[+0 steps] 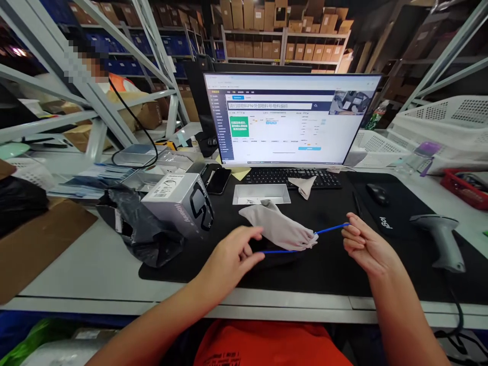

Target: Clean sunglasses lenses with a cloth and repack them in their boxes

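A grey cloth pouch (278,226) lies on the black desk mat (328,264) in front of me, with a blue drawstring (331,229) running out of both ends. My left hand (232,256) pinches the left end of the cord beside the pouch. My right hand (364,244) is curled round the right end of the cord, palm turned up. The cord is stretched between the two hands across the pouch's mouth.
A grey product box (179,203) on a black plastic bag (148,231) sits at left. Behind are a small metal tray (261,193), a keyboard (290,178), a phone (218,180) and a monitor (290,119). A mouse (377,193) and barcode scanner (438,239) lie at right.
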Available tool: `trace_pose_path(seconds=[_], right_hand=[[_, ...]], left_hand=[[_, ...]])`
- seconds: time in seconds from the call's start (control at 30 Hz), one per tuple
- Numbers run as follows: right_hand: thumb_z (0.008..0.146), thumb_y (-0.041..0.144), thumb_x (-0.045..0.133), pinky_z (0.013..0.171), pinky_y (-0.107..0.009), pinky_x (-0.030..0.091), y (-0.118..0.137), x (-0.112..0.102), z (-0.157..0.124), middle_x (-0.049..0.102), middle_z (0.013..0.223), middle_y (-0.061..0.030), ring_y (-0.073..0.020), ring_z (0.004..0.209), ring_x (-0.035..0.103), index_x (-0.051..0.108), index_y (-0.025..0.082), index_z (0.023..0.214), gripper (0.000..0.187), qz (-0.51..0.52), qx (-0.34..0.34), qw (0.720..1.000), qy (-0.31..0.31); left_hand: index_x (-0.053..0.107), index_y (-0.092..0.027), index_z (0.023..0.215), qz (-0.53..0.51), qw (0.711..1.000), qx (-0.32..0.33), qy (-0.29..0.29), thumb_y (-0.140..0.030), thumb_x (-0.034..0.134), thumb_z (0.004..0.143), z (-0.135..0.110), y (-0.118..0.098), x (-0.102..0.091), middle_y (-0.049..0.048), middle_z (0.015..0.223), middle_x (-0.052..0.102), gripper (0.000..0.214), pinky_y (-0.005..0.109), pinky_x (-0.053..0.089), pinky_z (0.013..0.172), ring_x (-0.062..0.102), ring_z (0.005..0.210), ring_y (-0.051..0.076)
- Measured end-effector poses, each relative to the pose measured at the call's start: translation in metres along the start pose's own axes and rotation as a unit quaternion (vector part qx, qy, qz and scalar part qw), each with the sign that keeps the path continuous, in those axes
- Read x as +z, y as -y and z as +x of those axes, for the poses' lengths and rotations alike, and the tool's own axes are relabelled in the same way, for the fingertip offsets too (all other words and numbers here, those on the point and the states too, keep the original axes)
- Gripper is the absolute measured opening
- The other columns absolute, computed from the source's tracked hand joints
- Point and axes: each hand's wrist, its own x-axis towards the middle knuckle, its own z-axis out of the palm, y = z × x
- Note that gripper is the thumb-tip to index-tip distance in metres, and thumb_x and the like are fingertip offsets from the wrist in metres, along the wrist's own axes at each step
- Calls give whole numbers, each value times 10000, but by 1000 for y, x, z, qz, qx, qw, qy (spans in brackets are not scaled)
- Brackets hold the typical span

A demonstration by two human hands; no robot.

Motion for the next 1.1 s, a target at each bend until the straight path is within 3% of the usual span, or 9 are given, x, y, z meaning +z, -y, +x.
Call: trace_pose_path(seconds=[0.17, 0.4, 0.47, 0.63, 0.73, 0.8, 0.87, 1.0, 1.1], right_hand=[[591, 137, 935, 381, -64, 418, 0, 7, -2, 577, 651, 64, 2, 459, 457, 688, 169, 900, 398, 5, -10, 1000, -15], [673, 291, 871, 858, -224, 611, -7, 43, 4, 709, 1144, -72, -134, 984, 694, 669, 189, 1184, 559, -177, -237, 955, -19], [689, 327, 858, 982, -355, 582, -20, 66, 2, 630, 1346, -102, -216, 1173, 642, 553, 228, 1380, 761, -371, -323, 868, 67], [737, 182, 751, 1071, -541, 480, -65, 122, 2, 495, 1494, -236, -376, 1358, 494, 346, 108, 1539, 901, -774, -370, 484, 171], [786, 149, 637, 918, -468, 537, -74, 137, 13, 648, 1267, -218, -350, 1154, 621, 560, 85, 1324, 547, -841, -337, 403, 132], [761, 178, 644, 834, -418, 536, -65, 137, 23, 707, 1084, -149, -319, 1012, 660, 651, 143, 1109, 349, -835, -327, 432, 100], [696, 231, 704, 749, -376, 521, -46, 132, 33, 715, 936, -82, -288, 882, 671, 659, 187, 965, 276, -786, -307, 531, 71], [548, 327, 831, 618, -321, 493, -6, 123, 40, 651, 763, 16, -210, 672, 625, 601, 222, 935, 463, -524, -232, 813, 100], [494, 342, 883, 699, -343, 531, 1, 123, 31, 671, 870, 4, -212, 764, 645, 594, 226, 1011, 604, -367, -214, 891, 161]], left_hand=[[419, -316, 1507, 63, 996, -55, -19, -54, 751, 802, 45, 14, -4, 90, 1442, 474, 822, 301, 609, 770, 611, 623, 45], [572, -235, 1392, 93, 995, 36, 31, -70, 725, 834, 68, 41, 7, 114, 1387, 564, 602, 361, 621, 849, 671, 737, 122], [575, -218, 1383, 103, 991, 79, 27, -95, 705, 862, 72, 40, 11, 122, 1355, 592, 551, 393, 605, 916, 701, 897, 180], [637, -186, 1259, 102, 985, 134, 48, -80, 696, 860, 87, 28, 11, 105, 1234, 669, 416, 419, 563, 1005, 652, 1153, 250], [631, -190, 1237, 112, 984, 137, -1, -119, 697, 880, 78, 23, 5, 102, 1224, 666, 369, 416, 559, 1006, 651, 1147, 242], [591, -179, 1291, 157, 974, 132, -92, -209, 713, 896, 59, 22, 2, 145, 1306, 613, 415, 465, 535, 1034, 613, 1209, 275], [596, -153, 1261, 218, 955, 134, -148, -331, 731, 891, 34, 21, 2, 181, 1317, 592, 432, 524, 523, 1022, 588, 1217, 321], [623, -108, 1156, 300, 945, 132, -21, -400, 841, 773, -16, 26, 20, 123, 1022, 683, 528, 470, 596, 806, 644, 941, 297], [630, -122, 1144, 326, 934, 142, -23, -167, 782, 806, -42, 32, 41, 153, 1135, 656, 373, 454, 593, 891, 621, 1054, 299]])
